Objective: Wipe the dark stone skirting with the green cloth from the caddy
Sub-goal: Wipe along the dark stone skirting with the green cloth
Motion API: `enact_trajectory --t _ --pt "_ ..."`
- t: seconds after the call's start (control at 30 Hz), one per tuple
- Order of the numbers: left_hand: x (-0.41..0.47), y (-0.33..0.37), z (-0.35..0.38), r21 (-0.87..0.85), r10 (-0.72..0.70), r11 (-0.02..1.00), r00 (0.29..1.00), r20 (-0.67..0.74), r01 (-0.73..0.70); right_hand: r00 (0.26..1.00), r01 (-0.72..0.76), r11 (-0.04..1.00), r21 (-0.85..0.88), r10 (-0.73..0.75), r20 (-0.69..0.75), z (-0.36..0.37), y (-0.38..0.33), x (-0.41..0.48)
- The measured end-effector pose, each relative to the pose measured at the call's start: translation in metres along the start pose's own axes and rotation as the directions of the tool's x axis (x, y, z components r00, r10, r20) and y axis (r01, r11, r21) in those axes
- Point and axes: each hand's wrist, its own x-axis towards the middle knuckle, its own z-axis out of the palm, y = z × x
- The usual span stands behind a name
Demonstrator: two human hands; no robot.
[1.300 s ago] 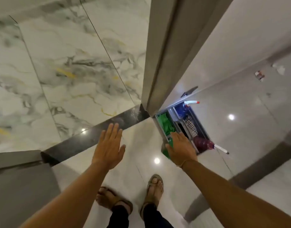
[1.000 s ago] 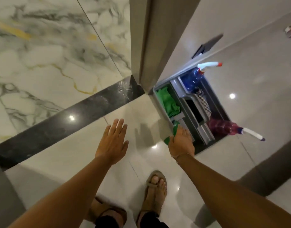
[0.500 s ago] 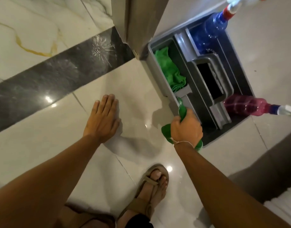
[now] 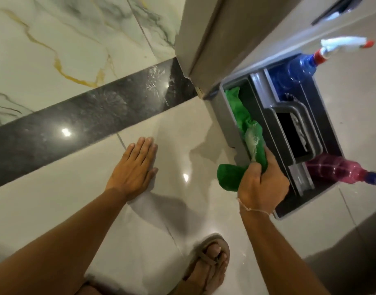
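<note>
At three o'clock of the flat, splayed left hand (image 4: pixel 134 169), the right hand (image 4: pixel 262 185) grips the green cloth (image 4: pixel 230 176) at the caddy (image 4: pixel 229 128) rim. A trailing fold may snag; the skirting (image 4: pixel 93 116) waits at eleven.

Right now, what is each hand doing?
Left hand: open, flat on the floor tile, holding nothing.
Right hand: closed on the green cloth, at the caddy.

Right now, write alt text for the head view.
Right hand pulls a green cloth from a grey caddy of spray bottles; left hand lies flat on the pale floor before the dark skirting.
</note>
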Motion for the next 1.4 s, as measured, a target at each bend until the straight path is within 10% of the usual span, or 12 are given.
enact_trajectory --t 0.13,0.3,0.43,0.63,0.83,0.9,1.07,1.1,1.23,1.27,1.4 --pt "-0.012 -0.020 0.003 0.049 0.003 0.999 0.999 -0.046 0.000 0.947 0.199 0.980 -0.013 -0.188 0.259 0.062 -0.029 -0.009" --pt "-0.026 -0.048 0.015 0.059 -0.015 0.998 0.994 -0.109 0.022 0.665 0.618 0.765 -0.182 -0.385 0.640 0.181 -0.040 0.002" --pt "-0.035 -0.055 0.027 0.031 -0.055 0.998 0.985 -0.161 0.061 0.596 0.769 0.585 -0.259 -0.508 0.622 0.224 -0.047 0.036" --pt "-0.058 -0.062 0.041 -0.047 -0.109 0.994 0.970 -0.218 0.101 0.670 0.710 0.651 -0.268 -0.507 0.542 0.278 -0.102 0.041" --pt "-0.085 -0.085 0.045 -0.048 -0.092 0.995 0.970 -0.225 0.083 0.152 0.959 0.283 0.030 -0.596 0.789 0.217 -0.047 0.026" --pt "-0.093 -0.092 0.046 -0.041 -0.088 0.996 0.974 -0.208 0.082 0.211 0.956 0.287 -0.059 -0.533 0.819 0.221 -0.055 0.044" --pt "-0.110 -0.110 0.053 0.005 -0.114 0.993 0.969 -0.220 0.118 0.715 0.657 0.658 -0.367 -0.391 0.579 0.293 -0.142 0.023" --pt "-0.111 -0.114 0.054 0.002 -0.126 0.991 0.966 -0.227 0.130 0.679 0.697 0.635 -0.334 -0.433 0.592 0.300 -0.146 0.007" --pt "-0.117 -0.115 0.053 -0.033 -0.193 0.981 0.952 -0.239 0.190 0.112 0.968 0.241 0.067 -0.658 0.744 0.252 -0.085 -0.024" --pt "-0.119 -0.115 0.052 -0.044 -0.214 0.977 0.947 -0.241 0.209 0.097 0.966 0.245 0.083 -0.641 0.761 0.239 -0.071 -0.014" --pt "-0.132 -0.120 0.053 -0.099 -0.326 0.945 0.914 -0.242 0.311 0.705 0.657 0.675 -0.337 -0.391 0.591 0.270 -0.112 -0.027"
